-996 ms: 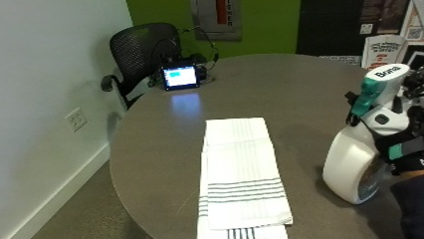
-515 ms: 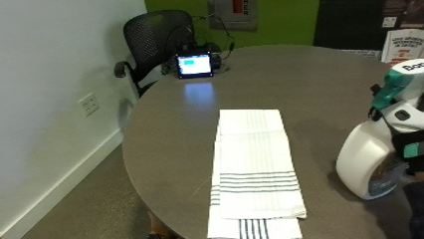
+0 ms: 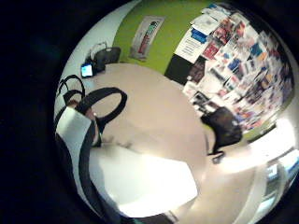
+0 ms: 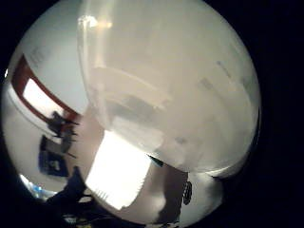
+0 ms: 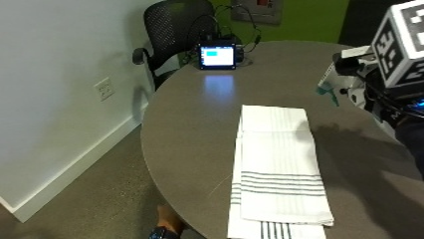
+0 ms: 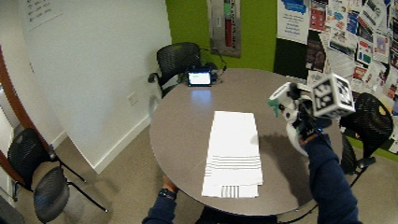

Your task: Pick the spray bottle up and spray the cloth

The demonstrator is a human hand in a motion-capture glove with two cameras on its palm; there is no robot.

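A white spray bottle with a green trigger (image 5: 334, 79) is held up in the air over the right side of the round grey table (image 5: 192, 129). My gloved right hand (image 5: 389, 108) grips it, and the nozzle points left toward the cloth. The white cloth with dark stripes (image 5: 278, 169) lies folded flat in the middle of the table. The wide outside view shows the spray bottle (image 6: 285, 100) and my right hand (image 6: 306, 125) to the right of the cloth (image 6: 233, 149). The bottle's pale body (image 4: 166, 85) fills the thumb side palm view, with the cloth (image 4: 123, 175) below it.
A small lit screen (image 5: 217, 56) with cables stands at the table's far edge, and a black mesh chair (image 5: 179, 25) is behind it. Another black chair (image 6: 367, 116) stands at the right. A bare hand with a wristwatch (image 5: 162, 230) is at the near table edge.
The bottle has come up off the table and now hangs higher, held beside the cloth. The outside view itself has shifted. The cloth has not moved.
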